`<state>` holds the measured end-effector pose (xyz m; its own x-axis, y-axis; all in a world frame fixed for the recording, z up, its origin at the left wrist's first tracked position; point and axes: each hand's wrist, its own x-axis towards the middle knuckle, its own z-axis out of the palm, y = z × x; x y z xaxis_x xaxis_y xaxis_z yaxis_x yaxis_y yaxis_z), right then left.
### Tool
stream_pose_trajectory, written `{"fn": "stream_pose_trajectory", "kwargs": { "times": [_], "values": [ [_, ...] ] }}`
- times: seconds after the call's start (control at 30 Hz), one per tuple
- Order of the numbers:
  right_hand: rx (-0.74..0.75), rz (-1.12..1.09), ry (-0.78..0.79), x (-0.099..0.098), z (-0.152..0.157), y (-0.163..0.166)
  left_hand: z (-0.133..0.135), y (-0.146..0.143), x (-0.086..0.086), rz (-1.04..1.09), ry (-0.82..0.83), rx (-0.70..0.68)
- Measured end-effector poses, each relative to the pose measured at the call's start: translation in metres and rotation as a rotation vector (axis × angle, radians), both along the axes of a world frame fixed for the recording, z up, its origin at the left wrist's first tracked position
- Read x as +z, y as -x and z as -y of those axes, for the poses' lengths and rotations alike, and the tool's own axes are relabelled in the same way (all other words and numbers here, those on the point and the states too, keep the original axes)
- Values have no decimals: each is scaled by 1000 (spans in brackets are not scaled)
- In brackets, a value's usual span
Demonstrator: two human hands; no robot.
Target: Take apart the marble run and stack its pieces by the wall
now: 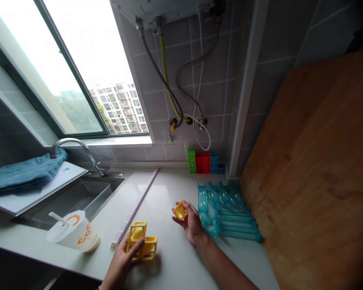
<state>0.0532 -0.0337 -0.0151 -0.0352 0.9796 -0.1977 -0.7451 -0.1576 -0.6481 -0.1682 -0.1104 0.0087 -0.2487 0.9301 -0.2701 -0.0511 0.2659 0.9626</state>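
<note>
My left hand [124, 257] grips an L-shaped group of yellow open-frame blocks [150, 247] low over the near part of the counter. A rounded yellow piece shows inside its upper frame. To the right, my right hand [193, 227] pinches a small yellow block [180, 210] between thumb and fingers, its hollow side partly turned toward me. The two yellow pieces are apart. Just beyond the right hand lie clear teal plastic trays [236, 225] with ridges and rounded humps.
Green, red and blue blocks [202, 163] stand against the back wall. A pale purple strip [139, 201] crosses the counter [169, 185]. On the left are a drink cup with straw [74, 231], a sink [87, 195] and a faucet [75, 141]. A wooden board [317, 173] leans at right.
</note>
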Motion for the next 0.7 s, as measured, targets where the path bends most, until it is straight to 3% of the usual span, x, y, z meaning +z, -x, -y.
{"fn": "stream_pose_trajectory", "kwargs": {
  "times": [0.17,0.3,0.43,0.7],
  "values": [
    [48,110,-114,-7,2,4,-3,-20,9,21,-32,-64],
    [132,138,-225,-4,5,4,-3,-38,9,4,-123,-44],
    [235,227,-369,-4,9,2,-3,-50,7,-11,-169,-112],
    [389,351,-417,-10,8,0,-5,-49,-1,46,-165,-178]
  ]
}}
